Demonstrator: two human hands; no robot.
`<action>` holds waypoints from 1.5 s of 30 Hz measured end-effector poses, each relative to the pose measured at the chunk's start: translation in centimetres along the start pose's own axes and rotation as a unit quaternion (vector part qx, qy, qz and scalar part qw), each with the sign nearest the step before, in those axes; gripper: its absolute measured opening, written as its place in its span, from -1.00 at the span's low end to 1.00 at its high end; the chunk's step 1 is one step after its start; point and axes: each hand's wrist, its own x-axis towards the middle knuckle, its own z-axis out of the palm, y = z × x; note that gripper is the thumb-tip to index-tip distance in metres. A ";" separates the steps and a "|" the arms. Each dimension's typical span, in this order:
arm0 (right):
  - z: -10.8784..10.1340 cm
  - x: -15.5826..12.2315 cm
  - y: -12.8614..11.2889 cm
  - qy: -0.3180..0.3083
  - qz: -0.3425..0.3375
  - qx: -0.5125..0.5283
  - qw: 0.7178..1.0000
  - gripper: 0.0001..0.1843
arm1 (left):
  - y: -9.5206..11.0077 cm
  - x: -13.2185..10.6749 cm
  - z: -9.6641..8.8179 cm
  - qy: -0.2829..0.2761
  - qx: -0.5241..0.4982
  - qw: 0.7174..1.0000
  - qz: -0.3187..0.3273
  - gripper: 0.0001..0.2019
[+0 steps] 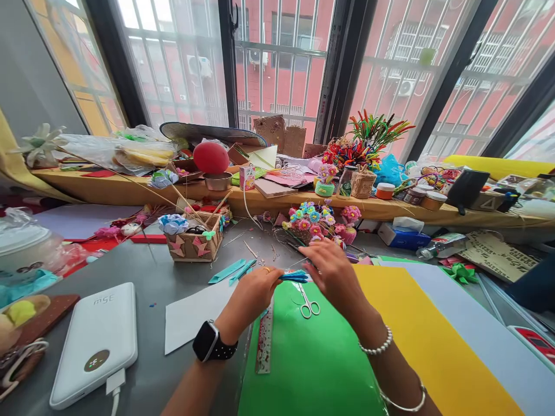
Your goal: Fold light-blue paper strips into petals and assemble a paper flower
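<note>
My left hand (pixel 255 293), with a watch at its wrist, is closed on a bundle of folded blue paper (pixel 295 277). The bundle points right, toward my right hand (pixel 333 274). That hand's thumb and fingers are apart beside the bundle's free end; whether the thumb touches it I cannot make out. Small scissors (pixel 309 303) lie below on a green sheet (pixel 321 358). A patterned ruler (pixel 265 341) rests at the sheet's left side. Left of my left hand are a white paper (pixel 191 318) and more folded blue strips (pixel 229 270).
At left lies a white power bank (pixel 97 341) with a cable plugged in. A cardboard box (pixel 195 245) with sticks and paper flowers stands behind. Yellow paper (pixel 416 323) spreads right. Colourful crochet-like flowers (pixel 312 219) stand before a cluttered ledge (pixel 269 202) under the windows.
</note>
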 end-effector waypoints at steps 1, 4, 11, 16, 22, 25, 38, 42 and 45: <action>0.6 0.0 -0.2 -0.033 -0.014 -0.015 0.999 -0.72 | 0.1 0.0 0.0 0.006 0.009 1.000 0.010 -0.80; 1.9 -0.2 -0.3 -0.082 -0.004 -0.043 0.996 -0.75 | 0.6 0.0 -0.1 0.013 0.028 0.999 0.036 -0.81; 2.1 -0.3 0.4 -0.175 0.041 -0.039 0.983 -0.79 | 0.9 0.0 0.3 0.022 0.031 0.998 0.058 -0.80; 2.0 -0.9 1.1 -0.124 0.127 -0.030 0.984 -0.79 | 0.9 -0.1 0.2 0.044 0.039 0.997 0.055 -0.77; 1.5 -1.9 1.5 -0.014 0.284 0.128 0.950 -0.67 | 1.0 0.0 0.0 0.080 -0.019 0.996 0.030 -0.79; 1.6 -2.3 0.5 -0.015 0.253 0.161 0.954 -0.64 | 1.1 0.1 0.4 0.068 -0.037 0.997 0.021 -0.78; 1.9 -2.5 0.5 -0.068 0.197 0.253 0.945 -0.74 | 1.6 0.2 0.5 0.061 -0.108 0.992 0.027 -0.75; 1.8 -2.4 0.4 -0.056 0.228 0.291 0.928 -0.76 | 1.7 0.1 0.4 0.057 -0.141 0.988 0.016 -0.73; 1.5 -2.3 0.3 -0.054 0.230 0.300 0.924 -0.76 | 1.8 0.0 0.2 0.053 -0.168 0.984 0.011 -0.72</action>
